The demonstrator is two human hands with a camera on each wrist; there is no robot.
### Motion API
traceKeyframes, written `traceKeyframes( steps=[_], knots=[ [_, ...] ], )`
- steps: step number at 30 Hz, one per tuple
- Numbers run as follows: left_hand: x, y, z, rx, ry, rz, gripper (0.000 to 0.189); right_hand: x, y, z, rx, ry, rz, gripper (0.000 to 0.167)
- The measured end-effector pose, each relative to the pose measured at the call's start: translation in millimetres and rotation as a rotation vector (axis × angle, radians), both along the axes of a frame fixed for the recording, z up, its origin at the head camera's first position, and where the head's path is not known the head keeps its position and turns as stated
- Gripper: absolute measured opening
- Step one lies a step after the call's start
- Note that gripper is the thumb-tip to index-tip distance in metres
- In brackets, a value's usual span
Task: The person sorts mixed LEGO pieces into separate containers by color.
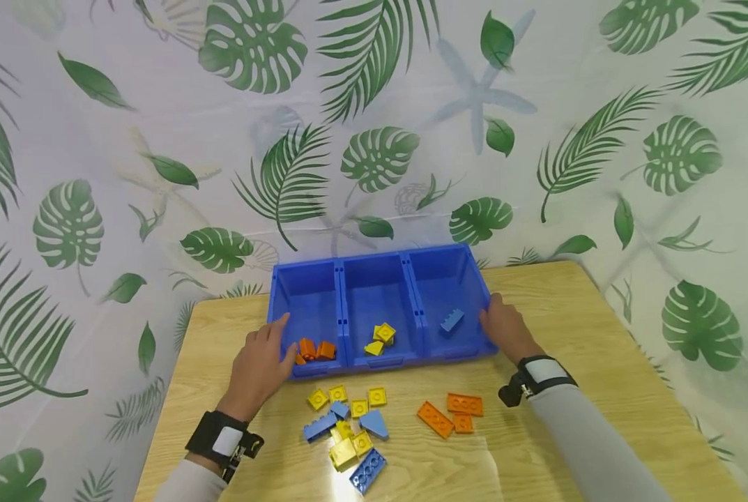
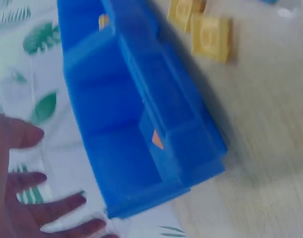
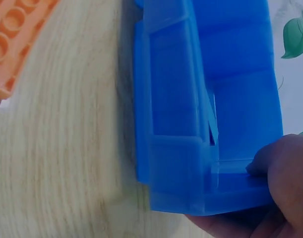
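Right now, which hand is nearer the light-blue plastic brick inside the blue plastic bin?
Right: right hand grips the bin beside the brick; left hand is by the bin's opposite end.

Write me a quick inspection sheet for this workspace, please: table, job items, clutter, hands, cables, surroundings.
Surface: wood-grain table.
Job's things: blue three-compartment tray; orange bricks in its left compartment, yellow bricks in the middle, one blue brick in the right; loose bricks of those colours on the table.
Clutter: nothing seen beyond the bricks.
Hands: right hand grips the tray's right end; left hand by the left end, fingers spread, contact unclear.
Cables: nothing seen.
Surroundings: leaf-patterned backdrop.
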State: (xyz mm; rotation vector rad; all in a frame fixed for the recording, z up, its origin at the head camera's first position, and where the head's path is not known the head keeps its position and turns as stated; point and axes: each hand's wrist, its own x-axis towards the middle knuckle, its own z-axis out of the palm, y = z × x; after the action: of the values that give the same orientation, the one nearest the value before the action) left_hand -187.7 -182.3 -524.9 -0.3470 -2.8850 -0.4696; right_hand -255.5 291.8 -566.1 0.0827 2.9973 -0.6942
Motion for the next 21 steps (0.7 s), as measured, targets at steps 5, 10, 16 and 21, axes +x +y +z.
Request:
traceKeyframes(
  steps=[5,10,16,21],
  knots=[
    [28.9,12.6,-0.3,-0.054,-0.005,-0.169,0.071,-1.1,2,-2.2,-0.034,0.031,-0.003,0.034],
    [49.0,19.8,-5.8,0.004,-0.201,-0.245,0.072,-4.6,3,-4.3,-0.038,0.031,0.013,0.034],
    [64.1,19.4,-26.4,-0.002,-0.428,-0.298,0.062,-5.9,4,-1.3,-0.057,-0.035,0.043,0.035],
    [70.8,22.4,-46.6,-0.033,-0.470,-0.350,0.056,-2.7,5,2.6,-0.053,-0.070,0.036,0.036]
  ],
)
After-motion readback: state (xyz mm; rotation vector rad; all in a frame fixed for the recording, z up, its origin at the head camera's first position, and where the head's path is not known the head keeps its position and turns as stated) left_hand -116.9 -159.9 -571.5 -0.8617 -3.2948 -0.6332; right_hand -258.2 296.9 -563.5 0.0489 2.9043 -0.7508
